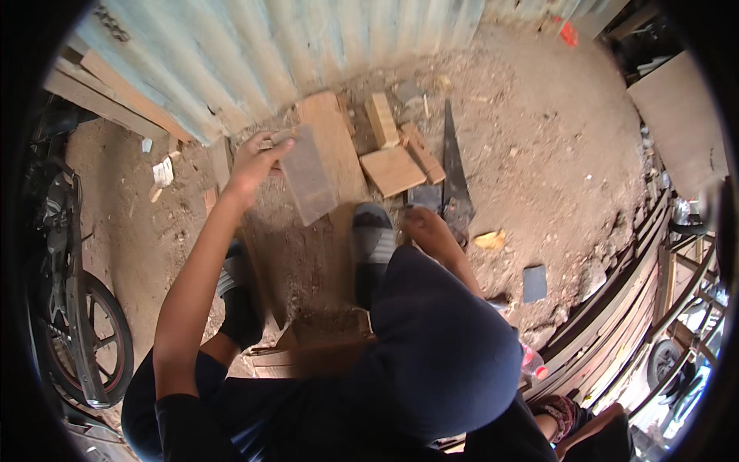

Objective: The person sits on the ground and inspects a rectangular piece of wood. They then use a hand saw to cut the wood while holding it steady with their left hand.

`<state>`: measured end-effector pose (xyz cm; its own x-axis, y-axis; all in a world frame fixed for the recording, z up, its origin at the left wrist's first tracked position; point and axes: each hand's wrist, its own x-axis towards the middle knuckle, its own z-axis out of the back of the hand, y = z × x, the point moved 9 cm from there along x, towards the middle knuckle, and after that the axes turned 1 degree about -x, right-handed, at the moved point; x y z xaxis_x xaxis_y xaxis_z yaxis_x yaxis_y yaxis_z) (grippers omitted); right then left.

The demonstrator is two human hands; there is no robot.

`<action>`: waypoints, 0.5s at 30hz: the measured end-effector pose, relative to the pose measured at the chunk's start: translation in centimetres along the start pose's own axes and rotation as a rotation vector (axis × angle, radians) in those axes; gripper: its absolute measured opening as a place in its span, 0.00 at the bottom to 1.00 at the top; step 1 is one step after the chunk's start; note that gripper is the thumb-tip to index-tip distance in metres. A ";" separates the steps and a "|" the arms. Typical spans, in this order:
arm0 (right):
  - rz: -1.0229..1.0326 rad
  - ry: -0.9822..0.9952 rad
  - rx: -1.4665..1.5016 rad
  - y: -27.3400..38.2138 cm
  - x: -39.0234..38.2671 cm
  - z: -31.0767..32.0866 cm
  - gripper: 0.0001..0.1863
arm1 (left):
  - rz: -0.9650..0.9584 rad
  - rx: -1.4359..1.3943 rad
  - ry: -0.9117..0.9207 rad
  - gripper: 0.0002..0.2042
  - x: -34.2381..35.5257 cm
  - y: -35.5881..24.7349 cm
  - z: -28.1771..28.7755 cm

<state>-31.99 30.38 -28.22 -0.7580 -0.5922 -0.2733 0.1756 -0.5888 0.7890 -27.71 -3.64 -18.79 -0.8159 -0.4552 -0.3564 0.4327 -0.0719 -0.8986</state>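
Note:
My left hand (254, 163) pinches the top edge of a thin grey-brown rectangular sheet (309, 175). The sheet hangs tilted over a long wooden plank (332, 127) on the dirt ground. My right hand (423, 229) is low beside my right sandal, its fingers curled; what they hold, if anything, I cannot make out. Just beyond it lies a dark flat piece (425, 198). A handsaw (456, 165) with a dark tapering blade lies right of that. Several cut wooden pieces are grouped past the sandal, among them a square block (392, 171) and an upright-looking block (381, 120).
A corrugated metal wall (269, 54) closes off the far side. At left stands a motorcycle (81, 308). Stacked timber (616, 323) runs along the right, near a plastic bottle (533, 362) and another person's arm (593, 431). A dark rectangular piece (534, 283) lies on the dirt.

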 end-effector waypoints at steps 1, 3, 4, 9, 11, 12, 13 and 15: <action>-0.006 0.006 -0.131 0.5 2.1 -1.8 0.30 | 0.044 -0.015 -0.034 0.31 1.1 2.7 1.5; 0.070 0.010 0.004 4.3 6.0 -5.1 0.40 | 0.092 -0.039 -0.103 0.30 1.6 6.2 5.2; 0.059 -0.006 -0.038 5.2 8.8 -6.6 0.47 | 0.101 -0.061 -0.135 0.30 1.8 7.1 6.6; -0.206 -0.056 -0.254 7.5 22.7 -10.6 0.72 | 0.072 -0.229 -0.227 0.25 2.8 9.5 13.8; -0.370 -0.013 -0.382 5.6 25.7 -11.9 0.74 | 0.046 -0.249 -0.273 0.26 2.6 10.0 16.4; -0.388 0.003 -0.430 6.0 25.8 -13.0 0.74 | 0.044 -0.261 -0.309 0.26 1.8 11.0 18.1; -0.408 0.016 -0.481 6.3 26.0 -13.7 0.74 | 0.086 -0.278 -0.387 0.25 1.1 12.4 20.2; -0.433 -0.004 -0.570 5.4 26.4 -14.2 0.74 | 0.086 -0.311 -0.389 0.27 0.3 12.8 21.9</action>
<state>-42.15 3.73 -38.98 -0.8362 -0.2388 -0.4936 0.1586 -0.9670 0.1992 -14.02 -24.18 -24.84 -0.5534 -0.7489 -0.3645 0.3092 0.2217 -0.9248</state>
